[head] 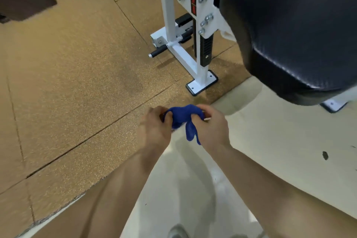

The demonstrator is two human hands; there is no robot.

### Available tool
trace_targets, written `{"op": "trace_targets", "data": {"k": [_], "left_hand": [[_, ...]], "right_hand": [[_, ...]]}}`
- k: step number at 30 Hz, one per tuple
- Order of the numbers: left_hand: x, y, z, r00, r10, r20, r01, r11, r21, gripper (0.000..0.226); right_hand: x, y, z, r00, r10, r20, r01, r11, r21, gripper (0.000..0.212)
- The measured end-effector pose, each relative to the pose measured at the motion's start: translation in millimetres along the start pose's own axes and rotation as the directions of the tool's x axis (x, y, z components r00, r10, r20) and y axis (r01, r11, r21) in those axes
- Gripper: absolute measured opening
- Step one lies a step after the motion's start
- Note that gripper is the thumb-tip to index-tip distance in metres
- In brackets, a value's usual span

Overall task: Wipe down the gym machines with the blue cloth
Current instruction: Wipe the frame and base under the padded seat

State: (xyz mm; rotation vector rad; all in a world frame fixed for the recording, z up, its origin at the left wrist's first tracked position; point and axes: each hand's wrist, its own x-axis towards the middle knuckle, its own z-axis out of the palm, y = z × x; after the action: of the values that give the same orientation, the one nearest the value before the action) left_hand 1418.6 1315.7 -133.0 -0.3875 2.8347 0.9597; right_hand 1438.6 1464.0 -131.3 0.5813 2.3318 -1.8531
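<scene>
Counted: 2 hands, left hand [154, 131] and right hand [212, 127]. 1 blue cloth [183, 118]. 1 white machine frame [168, 6]. 1 black padded seat [293, 31]. 2 bolted floor plates, near plate [201, 84] and far plate [333, 105].

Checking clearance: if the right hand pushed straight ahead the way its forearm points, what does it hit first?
Likely the blue cloth that the right hand already grips, then the left hand; depth is unclear from this one view.

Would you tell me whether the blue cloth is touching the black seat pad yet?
Apart. The head view shows the blue cloth bunched between both hands, with bare floor between it and the black seat pad.
</scene>
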Motion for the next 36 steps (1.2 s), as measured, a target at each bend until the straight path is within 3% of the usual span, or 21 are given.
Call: {"op": "trace_targets", "data": {"k": [3, 10, 15, 20, 27, 36], "left_hand": [[-23, 28, -43, 1.0, 0.026, -0.017, -0.027, 0.997, -0.069, 0.016], [-66, 107, -144, 0.994, 0.061, -0.091, -0.061, 0.998, 0.001, 0.02], [-107, 203, -222, 0.978, 0.156, -0.137, -0.148, 0.987, 0.064, 0.019], [-135, 294, -277, 0.968, 0.219, -0.121, -0.224, 0.974, -0.031, 0.022], [-134, 383, -320, 0.965, 0.236, -0.117, -0.243, 0.968, -0.054, 0.024], [-69, 435, -313, 0.958, 0.262, -0.118, -0.27, 0.962, -0.053, 0.016]], "right_hand": [[-33, -40, -12, 0.999, -0.007, 0.045, 0.007, 1.0, 0.001, 0.018], [-82, -167, -68, 0.985, -0.16, 0.059, 0.159, 0.987, 0.023, 0.024], [-95, -271, -150, 0.966, -0.252, 0.064, 0.256, 0.963, -0.079, 0.038], [-106, -364, -227, 0.94, -0.302, 0.161, 0.333, 0.916, -0.226, 0.022], [-96, -446, -285, 0.943, -0.311, 0.119, 0.333, 0.873, -0.357, 0.026], [-28, -496, -317, 0.936, -0.267, 0.227, 0.341, 0.847, -0.407, 0.021]]}}
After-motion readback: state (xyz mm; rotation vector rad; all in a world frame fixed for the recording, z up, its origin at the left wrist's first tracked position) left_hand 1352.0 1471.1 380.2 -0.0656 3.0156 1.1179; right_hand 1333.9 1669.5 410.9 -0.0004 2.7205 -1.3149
